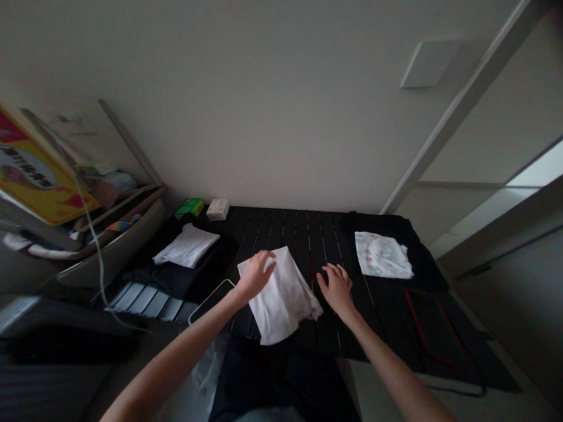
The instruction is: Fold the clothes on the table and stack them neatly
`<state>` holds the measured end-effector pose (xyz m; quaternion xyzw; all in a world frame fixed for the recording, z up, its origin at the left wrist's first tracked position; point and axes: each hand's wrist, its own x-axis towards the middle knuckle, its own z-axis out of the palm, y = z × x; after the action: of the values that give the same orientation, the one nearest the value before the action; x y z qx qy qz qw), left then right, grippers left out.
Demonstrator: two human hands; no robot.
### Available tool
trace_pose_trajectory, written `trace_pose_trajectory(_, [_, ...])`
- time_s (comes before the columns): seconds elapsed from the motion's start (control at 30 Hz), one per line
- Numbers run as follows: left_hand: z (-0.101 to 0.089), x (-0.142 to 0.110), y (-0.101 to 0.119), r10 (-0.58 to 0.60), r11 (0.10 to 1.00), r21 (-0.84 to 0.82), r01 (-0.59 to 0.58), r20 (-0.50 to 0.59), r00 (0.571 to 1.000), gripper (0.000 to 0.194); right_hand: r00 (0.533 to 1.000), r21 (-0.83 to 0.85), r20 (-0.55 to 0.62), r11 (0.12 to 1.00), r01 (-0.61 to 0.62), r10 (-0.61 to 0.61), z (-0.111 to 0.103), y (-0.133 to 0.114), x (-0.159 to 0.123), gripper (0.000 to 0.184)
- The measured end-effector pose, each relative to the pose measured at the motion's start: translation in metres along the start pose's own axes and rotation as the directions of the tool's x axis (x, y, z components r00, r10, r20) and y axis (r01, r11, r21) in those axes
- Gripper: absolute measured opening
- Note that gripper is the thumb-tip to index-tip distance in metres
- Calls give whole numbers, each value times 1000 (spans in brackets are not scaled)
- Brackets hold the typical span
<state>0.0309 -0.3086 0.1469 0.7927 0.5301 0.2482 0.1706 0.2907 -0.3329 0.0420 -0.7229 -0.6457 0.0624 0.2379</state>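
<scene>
Head view: your left hand [256,276] lies on a crumpled white cloth [284,299], fingers spread, not clamped. The cloth sits at the near middle of a dark slatted table [308,234]. Your right hand [336,287] is apart from the left, open and just beside the cloth's right side, above the slats. Near your left wrist lies a smartphone [211,302]. Far left, a folded white garment [187,246] rests on a black garment [176,281]. Far right lies a patterned white garment [382,255]. Along the far edge sit a green box [190,207] and a white box [217,208].
</scene>
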Motion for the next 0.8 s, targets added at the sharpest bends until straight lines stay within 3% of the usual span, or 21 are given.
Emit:
trace_pose_trajectory(0.03, [16,-17,4,36,999,18,-39,141,989,27,997,11,52,999,53,-54,3,-2,-6,36])
trace_pose_trajectory(0.1, [43,-49,12,35,992,105,-74,332,943,59,976,39,159,989,145,-149,7,-8,-18,35])
trace_pose_trajectory(0.17, [60,-71,17,-9,972,218,-91,419,908,86,947,67,245,978,197,-208,8,-13,-25,38])
trace_pose_trajectory(0.27, [61,-78,15,-49,966,250,-70,439,897,77,925,86,312,976,199,-216,4,-17,-27,42])
trace_pose_trajectory(0.37, [41,-64,8,-33,999,43,15,458,888,54,903,121,362,972,202,-232,-2,-19,-26,46])
trace_pose_trajectory(0.43, [24,-51,5,-42,980,-160,118,414,909,37,888,139,387,967,212,-250,-4,-22,-29,54])
trace_pose_trajectory(0.57, [-1,-34,-1,-125,862,-470,190,167,978,30,896,62,383,974,218,-225,-1,-32,-39,72])
trace_pose_trajectory(0.63, [-7,-29,-3,-164,851,-494,175,67,984,28,908,5,369,977,214,-200,1,-37,-44,74])
trace_pose_trajectory(0.8, [-24,-22,-18,-245,907,-377,187,-114,963,24,919,-97,386,988,121,-74,-1,-41,-40,66])
